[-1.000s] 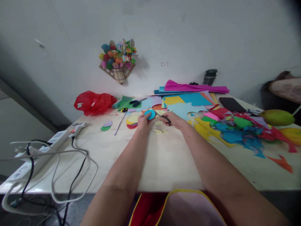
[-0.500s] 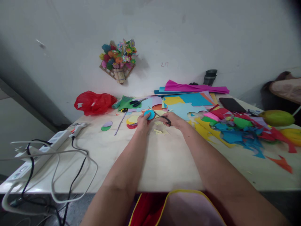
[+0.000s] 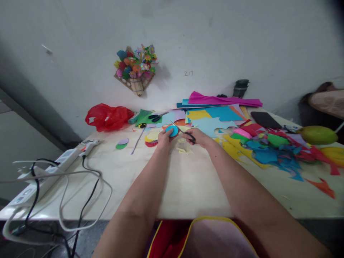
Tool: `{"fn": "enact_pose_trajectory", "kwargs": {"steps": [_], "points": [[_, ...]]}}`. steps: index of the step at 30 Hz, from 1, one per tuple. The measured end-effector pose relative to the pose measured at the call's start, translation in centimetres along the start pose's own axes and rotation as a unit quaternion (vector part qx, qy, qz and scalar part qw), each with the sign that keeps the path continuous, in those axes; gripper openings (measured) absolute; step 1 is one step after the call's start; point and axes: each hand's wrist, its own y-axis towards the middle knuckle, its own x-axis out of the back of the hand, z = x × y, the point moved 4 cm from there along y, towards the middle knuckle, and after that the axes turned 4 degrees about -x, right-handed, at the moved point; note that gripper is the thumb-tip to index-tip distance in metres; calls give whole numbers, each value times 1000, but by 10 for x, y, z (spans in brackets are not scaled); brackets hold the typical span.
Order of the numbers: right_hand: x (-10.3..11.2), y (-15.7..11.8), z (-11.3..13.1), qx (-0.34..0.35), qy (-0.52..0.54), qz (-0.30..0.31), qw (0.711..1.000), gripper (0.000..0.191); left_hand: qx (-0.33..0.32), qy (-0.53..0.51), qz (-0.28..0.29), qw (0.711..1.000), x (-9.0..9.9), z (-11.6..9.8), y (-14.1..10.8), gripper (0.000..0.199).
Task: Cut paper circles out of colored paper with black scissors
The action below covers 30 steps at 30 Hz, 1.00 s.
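Note:
Between the thumb and fingers of my left hand (image 3: 164, 139) is a round blue paper disc (image 3: 172, 131). My right hand (image 3: 197, 137) is closed around the dark handles of a pair of scissors (image 3: 191, 137), whose blades point up and left at the disc's right edge. Just left of my left hand lies a pile of yellow and red paper discs (image 3: 151, 138). Small pale yellow scraps (image 3: 184, 148) are scattered on the table below the scissors. Farther left, a lilac and green pair of discs (image 3: 122, 143) lies overlapped.
A second pair of scissors (image 3: 158, 116) rests on paper near a red plastic bag (image 3: 107, 117). Coloured sheets (image 3: 215, 123) lie along the back. Heaped paper offcuts (image 3: 274, 150), a black phone-like slab (image 3: 265, 119) and yellow-green fruit (image 3: 317, 135) are right. A power strip (image 3: 48, 175) with cables is left.
The blue disc has turned slightly and shifted a little to the right in my left hand, close to the scissor blades. My right hand has barely moved.

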Motion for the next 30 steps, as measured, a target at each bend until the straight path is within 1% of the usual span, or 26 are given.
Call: {"fn": "enact_pose_trajectory", "kwargs": {"steps": [2, 9, 15, 21, 26, 30], "points": [[-1, -1, 1, 0, 0, 1, 1000, 27, -1, 0, 9, 1000, -2, -1, -2, 3], [1, -1, 2, 10, 0, 1, 1000, 32, 0, 7, 2, 1000, -2, 0, -2, 4], [0, -3, 6, 13, -3, 0, 1000, 32, -6, 1, 2, 1000, -2, -1, -1, 15], [-2, -7, 10, 9, -7, -6, 1000, 32, -7, -5, -4, 1000, -1, 0, 0, 10], [-2, -8, 11, 18, -11, 0, 1000, 35, -14, -14, -6, 1000, 2, 2, 3, 21], [-2, -8, 12, 21, -21, -1, 1000, 35, -12, -14, -8, 1000, 3, 2, 4, 23]]}}
